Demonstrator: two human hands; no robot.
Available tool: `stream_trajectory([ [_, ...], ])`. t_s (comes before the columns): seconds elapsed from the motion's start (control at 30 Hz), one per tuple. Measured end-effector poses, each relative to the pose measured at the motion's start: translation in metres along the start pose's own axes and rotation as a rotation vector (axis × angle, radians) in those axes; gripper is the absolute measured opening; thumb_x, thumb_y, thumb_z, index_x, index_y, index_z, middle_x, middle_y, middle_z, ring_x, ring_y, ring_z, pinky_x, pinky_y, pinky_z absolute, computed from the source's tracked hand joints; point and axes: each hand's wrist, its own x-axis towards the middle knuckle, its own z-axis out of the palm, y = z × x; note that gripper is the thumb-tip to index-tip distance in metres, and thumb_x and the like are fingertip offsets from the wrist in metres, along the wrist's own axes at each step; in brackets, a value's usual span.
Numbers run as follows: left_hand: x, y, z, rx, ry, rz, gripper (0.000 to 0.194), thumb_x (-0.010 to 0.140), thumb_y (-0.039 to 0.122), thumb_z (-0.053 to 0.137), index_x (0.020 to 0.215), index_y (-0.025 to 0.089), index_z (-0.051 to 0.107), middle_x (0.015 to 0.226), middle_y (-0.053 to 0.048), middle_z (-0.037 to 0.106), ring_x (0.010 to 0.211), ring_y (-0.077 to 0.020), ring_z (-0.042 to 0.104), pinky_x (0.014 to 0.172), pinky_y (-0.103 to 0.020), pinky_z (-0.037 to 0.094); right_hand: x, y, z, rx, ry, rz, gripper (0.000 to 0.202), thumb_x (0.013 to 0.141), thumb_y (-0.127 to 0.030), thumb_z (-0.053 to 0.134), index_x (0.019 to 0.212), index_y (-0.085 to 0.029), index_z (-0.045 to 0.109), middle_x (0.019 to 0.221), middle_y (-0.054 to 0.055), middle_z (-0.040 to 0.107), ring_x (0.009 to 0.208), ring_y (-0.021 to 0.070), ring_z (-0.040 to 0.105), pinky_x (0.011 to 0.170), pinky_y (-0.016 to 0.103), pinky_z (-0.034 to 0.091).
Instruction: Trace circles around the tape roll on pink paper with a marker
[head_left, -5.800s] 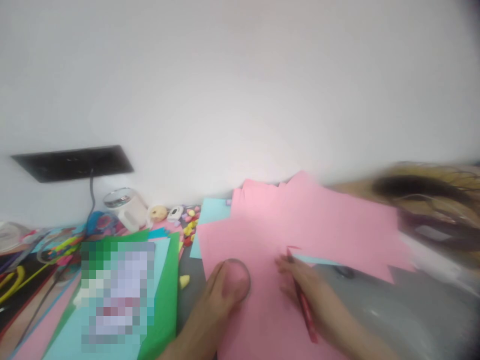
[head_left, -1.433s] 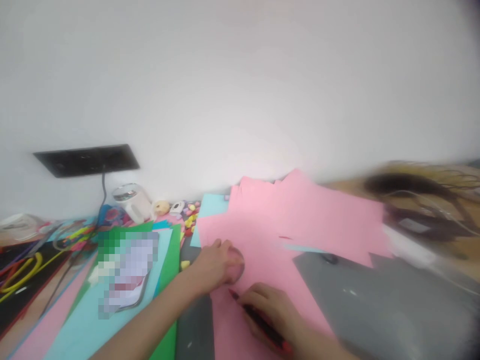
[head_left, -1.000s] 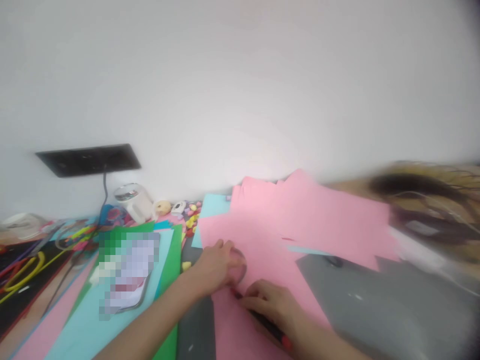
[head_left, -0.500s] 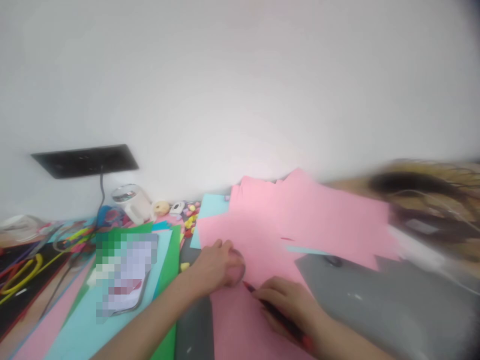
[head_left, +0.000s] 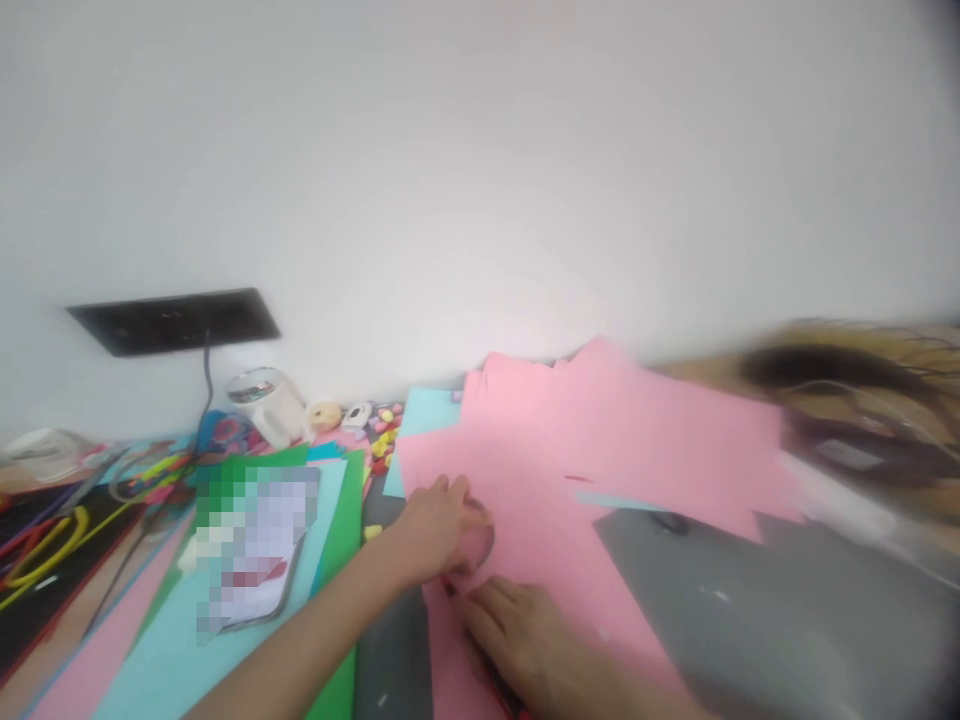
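Pinning a disc [head_left: 482, 546] on pink paper [head_left: 551, 530] with curled fingers, the left hand [head_left: 431, 532] could slip if the pen [head_left: 501, 688] clasped in the right hand [head_left: 517, 632] nudges it.

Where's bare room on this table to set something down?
Widest: the glossy grey tabletop, with flat pink paper sheets on its left and far edges. A narrow grey strip shows between pink and flat green paper, but the left forearm crosses it. Crowded: the left side, with rectangular phone, white handled mug, small colourful pieces.
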Motion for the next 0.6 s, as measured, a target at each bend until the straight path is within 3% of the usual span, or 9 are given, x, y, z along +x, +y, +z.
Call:
stream_trajectory([
  [0.17,0.001,-0.001,-0.001,-0.004,-0.028,-0.007,0.046,0.067,0.034,0.066,0.112,0.033,0.055,0.115,-0.005,0.045,0.1,-0.0252,0.047,0.076,-0.037,0.045,0.011,-0.002,0.014,-0.153,0.108,-0.077,0.046,0.072,-0.009,0.048,0.117,0.002,0.048,0.096,0.02,0.064,0.08,0.0294,0.059,0.056,0.036,0.047],
  [0.4,0.0,0.0,0.0,-0.017,-0.009,-0.001,0.044,0.071,0.035,0.065,0.113,0.034,0.054,0.116,-0.005,0.045,0.101,-0.0245,0.047,0.076,-0.036,0.045,-0.008,0.0,0.016,-0.22,0.15,-0.038,0.028,0.071,-0.01,0.054,0.099,-0.007,0.058,0.076,0.011,0.065,0.06,0.0228,0.057,0.045,0.032,0.042],
  [0.5,0.0,-0.001,0.003,-0.021,-0.002,0.002,0.042,0.071,0.032,0.064,0.112,0.034,0.054,0.115,-0.005,0.045,0.1,-0.0245,0.048,0.076,-0.036,0.045,-0.023,0.008,0.007,-0.103,0.148,0.009,0.026,0.072,-0.015,0.056,0.097,-0.01,0.06,0.074,0.008,0.065,0.062,0.0226,0.059,0.047,0.031,0.043],
  [0.6,-0.001,0.001,0.008,-0.026,0.024,0.012,0.035,0.072,0.022,0.059,0.106,0.031,0.057,0.109,-0.005,0.048,0.094,-0.0235,0.049,0.072,-0.035,0.046,-0.034,0.026,-0.011,0.218,0.272,0.229,0.021,0.077,-0.017,0.051,0.095,-0.017,0.063,0.075,0.005,0.066,0.063,0.0173,0.061,0.052,0.026,0.046],
])
